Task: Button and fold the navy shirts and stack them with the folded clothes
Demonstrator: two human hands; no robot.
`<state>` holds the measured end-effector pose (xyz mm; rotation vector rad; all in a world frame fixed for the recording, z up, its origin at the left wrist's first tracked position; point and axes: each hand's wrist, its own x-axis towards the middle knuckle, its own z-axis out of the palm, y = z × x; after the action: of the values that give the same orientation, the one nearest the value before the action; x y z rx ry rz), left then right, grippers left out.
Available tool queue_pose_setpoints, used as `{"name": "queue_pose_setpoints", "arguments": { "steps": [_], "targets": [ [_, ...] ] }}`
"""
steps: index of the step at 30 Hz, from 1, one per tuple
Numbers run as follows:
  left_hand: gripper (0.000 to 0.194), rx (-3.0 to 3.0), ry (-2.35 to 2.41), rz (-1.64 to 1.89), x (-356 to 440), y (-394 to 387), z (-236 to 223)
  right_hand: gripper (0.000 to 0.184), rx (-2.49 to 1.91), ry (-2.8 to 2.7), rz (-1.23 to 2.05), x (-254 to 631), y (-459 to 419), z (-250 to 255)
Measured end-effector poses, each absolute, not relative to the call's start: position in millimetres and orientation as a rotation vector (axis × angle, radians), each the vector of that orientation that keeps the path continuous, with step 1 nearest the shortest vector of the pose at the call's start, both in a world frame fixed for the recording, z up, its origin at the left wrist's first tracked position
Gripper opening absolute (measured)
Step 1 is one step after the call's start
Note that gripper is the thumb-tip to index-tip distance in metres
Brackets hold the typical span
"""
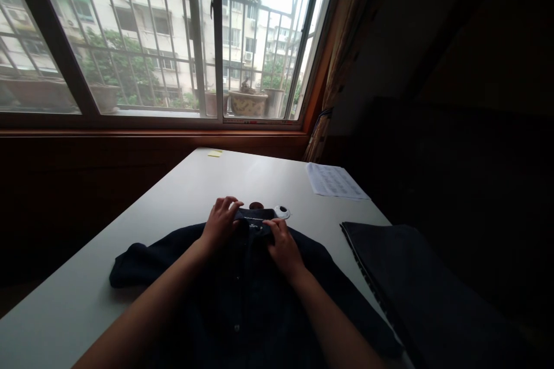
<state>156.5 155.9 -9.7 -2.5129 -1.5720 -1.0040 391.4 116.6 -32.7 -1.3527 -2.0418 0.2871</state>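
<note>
A dark navy button-front shirt (255,300) lies face up, its collar (259,214) at the far end and its sleeves spread to both sides. My left hand (221,222) is at the left side of the collar, thumb and fingers closed on the fabric. On the right side of the neck opening, my right hand (283,245) pinches the collar edge. A label shows inside the neck between the hands. Just beyond the collar are a white round object with a dark centre (282,212) and a small brown round object (256,205).
The shirt rests on a white table (142,225). Dark folded cloth (402,259) lies along the right side. Printed sheets (336,180) sit at the far right edge, and a yellow sticky note (214,153) at the far corner. Behind stands a barred window (255,40).
</note>
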Motion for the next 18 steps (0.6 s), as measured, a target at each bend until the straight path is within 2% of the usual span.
{"name": "queue_pose_setpoints", "arguments": {
  "steps": [6,11,18],
  "targets": [
    [0.035,-2.455,-1.592,-1.084,165,147,-34,0.050,-1.258,-1.920,0.309,394,122,-37],
    [0.012,-2.603,-1.441,-1.050,162,156,-36,0.038,-1.230,-1.878,0.350,398,126,-36],
    [0.009,-2.783,-1.313,-0.921,164,165,-40,0.025,-1.225,-1.843,0.509,401,128,-31]
  ]
}}
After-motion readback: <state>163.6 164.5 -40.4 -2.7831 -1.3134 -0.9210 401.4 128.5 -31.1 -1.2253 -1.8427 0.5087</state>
